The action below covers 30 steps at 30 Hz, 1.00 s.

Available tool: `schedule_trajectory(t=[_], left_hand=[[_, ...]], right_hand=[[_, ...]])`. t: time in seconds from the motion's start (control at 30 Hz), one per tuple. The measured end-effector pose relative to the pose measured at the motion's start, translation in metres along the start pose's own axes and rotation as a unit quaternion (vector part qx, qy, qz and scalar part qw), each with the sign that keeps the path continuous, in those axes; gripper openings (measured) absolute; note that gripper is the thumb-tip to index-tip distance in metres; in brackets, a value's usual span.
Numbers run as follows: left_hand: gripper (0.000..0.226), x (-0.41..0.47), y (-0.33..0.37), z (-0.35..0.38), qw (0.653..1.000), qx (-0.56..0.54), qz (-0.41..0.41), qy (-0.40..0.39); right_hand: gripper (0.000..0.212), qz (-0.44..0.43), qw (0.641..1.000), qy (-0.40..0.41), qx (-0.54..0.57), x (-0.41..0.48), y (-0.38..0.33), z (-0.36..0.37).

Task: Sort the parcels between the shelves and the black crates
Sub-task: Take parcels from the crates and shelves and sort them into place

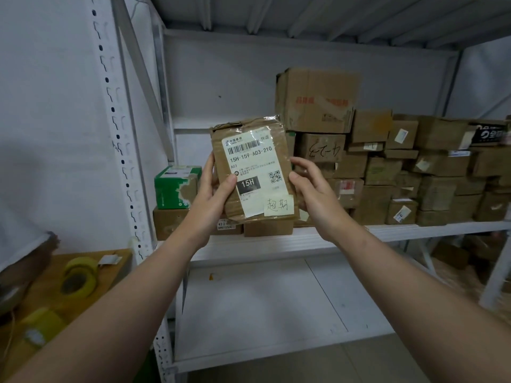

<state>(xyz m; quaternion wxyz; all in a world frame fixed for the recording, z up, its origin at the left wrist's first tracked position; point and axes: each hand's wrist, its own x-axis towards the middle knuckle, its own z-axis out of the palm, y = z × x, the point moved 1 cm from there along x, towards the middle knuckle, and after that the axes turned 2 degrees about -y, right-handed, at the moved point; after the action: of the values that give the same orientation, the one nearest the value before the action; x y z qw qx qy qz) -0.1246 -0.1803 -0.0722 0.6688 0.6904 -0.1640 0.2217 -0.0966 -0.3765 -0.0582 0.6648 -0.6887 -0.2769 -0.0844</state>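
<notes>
Soft, even, rather dim indoor light, cool in cast, without hard shadows. The label (253,172) on the parcel (221,158) is sharp, with faint sheen on its plastic wrap. The wide lens bows the shelf post (119,139) at the edge; the tape rolls (78,277) and far boxes (442,167) blur.

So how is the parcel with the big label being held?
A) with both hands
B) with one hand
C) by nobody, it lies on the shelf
A: the left hand and the right hand each grip one side of the parcel, up in front of the shelf.

Labelled brown parcel (253,172) upright, before shelf (304,236)
</notes>
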Motion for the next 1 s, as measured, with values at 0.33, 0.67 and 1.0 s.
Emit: schedule_trajectory(t=[0.33,0.67,1.0], left_hand=[[0.060,-0.004,-0.012,0.012,0.999,-0.028,-0.010,-0.017],[0.066,-0.009,-0.076,0.077,0.997,-0.010,-0.032,-0.064],[0.059,0.017,-0.157,0.183,0.958,-0.113,-0.116,-0.236]], right_hand=[[0.028,-0.002,1.000,0.013,0.007,-0.008,0.015,-0.010],[0.029,0.044,0.986,0.152,0.049,-0.054,0.073,-0.049],[0.021,0.127,0.928,0.351,-0.023,-0.087,0.126,-0.128]])
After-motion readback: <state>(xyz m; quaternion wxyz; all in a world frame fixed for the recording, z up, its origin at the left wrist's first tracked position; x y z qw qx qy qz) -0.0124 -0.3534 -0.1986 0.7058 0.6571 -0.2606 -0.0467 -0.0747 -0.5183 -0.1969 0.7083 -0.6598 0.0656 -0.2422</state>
